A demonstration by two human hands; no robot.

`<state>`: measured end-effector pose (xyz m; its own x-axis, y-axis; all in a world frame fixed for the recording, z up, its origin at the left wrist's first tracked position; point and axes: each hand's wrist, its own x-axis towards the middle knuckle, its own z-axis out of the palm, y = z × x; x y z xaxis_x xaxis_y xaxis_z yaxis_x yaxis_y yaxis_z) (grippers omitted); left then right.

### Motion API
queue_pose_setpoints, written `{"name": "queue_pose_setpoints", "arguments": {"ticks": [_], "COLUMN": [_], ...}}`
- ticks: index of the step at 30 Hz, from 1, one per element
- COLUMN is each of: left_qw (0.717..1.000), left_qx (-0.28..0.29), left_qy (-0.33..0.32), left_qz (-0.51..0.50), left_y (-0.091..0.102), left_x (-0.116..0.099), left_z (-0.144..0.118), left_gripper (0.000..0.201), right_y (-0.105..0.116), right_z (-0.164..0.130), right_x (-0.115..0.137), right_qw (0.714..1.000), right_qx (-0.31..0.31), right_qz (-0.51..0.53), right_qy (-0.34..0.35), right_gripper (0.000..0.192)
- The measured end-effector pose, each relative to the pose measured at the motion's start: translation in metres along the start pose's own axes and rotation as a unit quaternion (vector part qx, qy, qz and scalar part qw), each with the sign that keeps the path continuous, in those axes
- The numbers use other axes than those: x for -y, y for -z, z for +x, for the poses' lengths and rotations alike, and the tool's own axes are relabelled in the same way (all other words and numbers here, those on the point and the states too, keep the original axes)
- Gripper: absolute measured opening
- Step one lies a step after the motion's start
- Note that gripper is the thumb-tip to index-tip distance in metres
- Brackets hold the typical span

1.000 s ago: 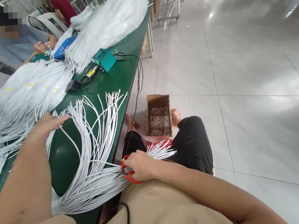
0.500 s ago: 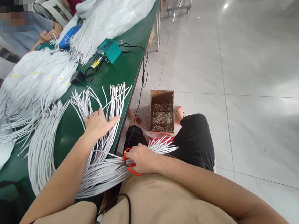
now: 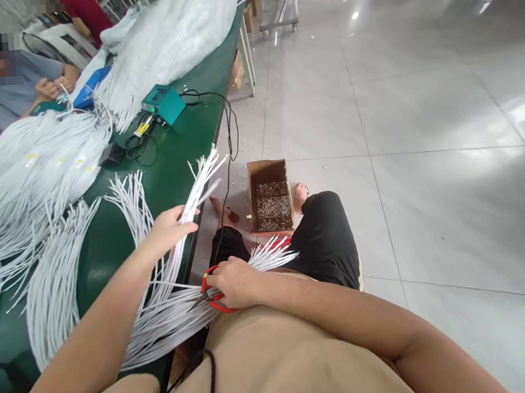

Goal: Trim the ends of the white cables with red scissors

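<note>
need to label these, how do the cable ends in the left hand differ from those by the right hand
The left cable bunch points forward; the right cable bunch points sideways, to the right. The left hand clasps the left cable bunch alone; the right hand, over the right cable bunch, holds red-handled cutters. Both bunches show loose white ends.

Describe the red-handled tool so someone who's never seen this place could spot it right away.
Find the long green table and follow its near edge to where a thick bundle of white cables runs off it toward the person. The right hand lies over that bundle, holding the tool. Its bright red looped handles and dark metal tip set it apart from the white strands around it.
</note>
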<state>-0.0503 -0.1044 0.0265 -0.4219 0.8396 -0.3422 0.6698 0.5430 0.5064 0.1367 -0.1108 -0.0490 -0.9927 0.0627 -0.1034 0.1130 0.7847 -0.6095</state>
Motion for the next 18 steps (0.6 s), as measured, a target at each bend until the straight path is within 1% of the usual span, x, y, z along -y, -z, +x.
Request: {"name": "queue_pose_setpoints", "arguments": {"ticks": [1,2,3,5,8,10,11,13,14,16,17,18], "left_qw": [0.995,0.982,0.966,0.937,0.906,0.899,0.897,0.891,0.887,0.883,0.883,0.883], "left_qx": [0.025,0.052,0.069,0.074,0.074,0.090,0.103,0.137,0.157,0.197,0.215,0.229], "left_qy": [0.002,0.011,0.024,0.028,0.015,0.017,0.021,0.030,0.034,0.045,0.053,0.063], "left_qz": [-0.101,-0.183,-0.248,-0.340,-0.417,-0.428,-0.429,-0.432,-0.432,-0.423,-0.414,-0.406], "left_y": [0.009,0.017,0.025,0.038,0.044,0.041,0.037,0.029,0.025,0.017,0.013,0.009], "left_x": [-0.001,-0.002,-0.005,-0.015,-0.034,-0.046,-0.051,-0.059,-0.062,-0.066,-0.068,-0.069], "left_z": [-0.002,-0.004,-0.005,-0.003,0.010,0.022,0.028,0.039,0.044,0.052,0.055,0.058], "left_gripper": [0.035,0.031,0.028,0.023,0.026,0.030,0.030,0.027,0.027,0.030,0.031,0.031], "right_y": [0.000,-0.001,-0.001,-0.002,-0.001,0.001,0.003,0.008,0.012,0.023,0.030,0.039], "right_z": [0.001,0.002,0.003,0.005,0.007,0.003,0.000,-0.008,-0.013,-0.022,-0.027,-0.032], "right_x": [0.000,0.000,0.000,0.000,-0.001,-0.004,-0.007,-0.016,-0.022,-0.036,-0.042,-0.047], "right_qw": [1.000,1.000,1.000,1.000,0.999,0.999,1.000,0.998,0.995,0.980,0.968,0.950], "right_qx": [0.001,0.003,0.006,0.015,0.031,0.026,0.013,-0.041,-0.080,-0.182,-0.232,-0.282], "right_qz": [-0.001,-0.004,-0.009,-0.020,-0.018,0.001,0.012,0.032,0.041,0.071,0.097,0.127], "right_qy": [0.003,0.006,0.010,0.016,0.022,0.024,0.026,0.032,0.038,0.036,0.014,-0.035], "right_gripper": [0.033,0.034,0.034,0.033,0.032,0.033,0.032,0.026,0.022,0.012,0.011,0.019]}}
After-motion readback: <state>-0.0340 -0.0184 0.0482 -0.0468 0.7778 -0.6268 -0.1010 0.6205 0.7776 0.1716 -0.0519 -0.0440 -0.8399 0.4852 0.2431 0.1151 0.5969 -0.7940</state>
